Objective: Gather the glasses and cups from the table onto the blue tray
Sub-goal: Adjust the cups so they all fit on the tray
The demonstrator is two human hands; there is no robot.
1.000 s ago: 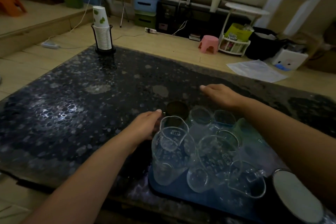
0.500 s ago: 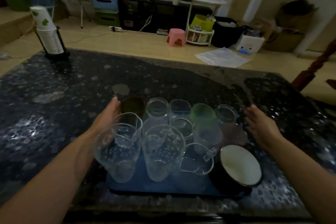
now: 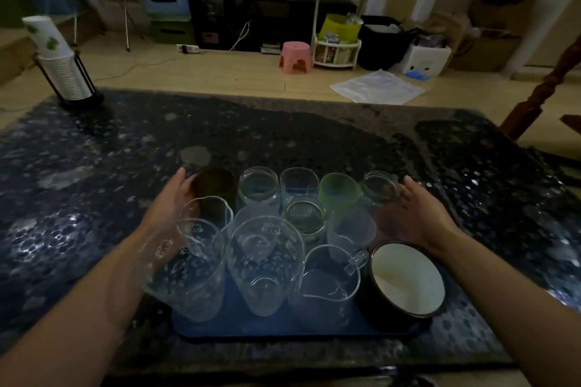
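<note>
Glasses and cups stand packed together on the blue tray (image 3: 301, 328), which lies near the front edge of the dark speckled tabletop (image 3: 94, 166). Along the tray's far edge runs a row: a dark cup (image 3: 215, 185) at the left corner, a clear round glass (image 3: 258, 187), a squarish clear glass (image 3: 299, 184), a frosted green cup (image 3: 339, 192) and a small clear glass (image 3: 379, 188) at the right corner. Behind the front row stand a ribbed jar-like glass (image 3: 304, 219) and a cloudy plastic cup (image 3: 351, 231). Along the near edge are two tall clear pitchers (image 3: 188, 270) printed with small cartoon figures, a clear handled jug (image 3: 327, 280) with a spout, and a dark mug (image 3: 405, 281) with a white inside at the right corner.

The left hand (image 3: 171, 203) lies against the dark cup, fingers straight and loose, gripping nothing. The right hand (image 3: 419, 214) sits beside the small clear glass, fingers relaxed and spread, holding nothing.

A stack of paper cups (image 3: 59, 63) stands in a black holder at the tabletop's far left corner.
</note>
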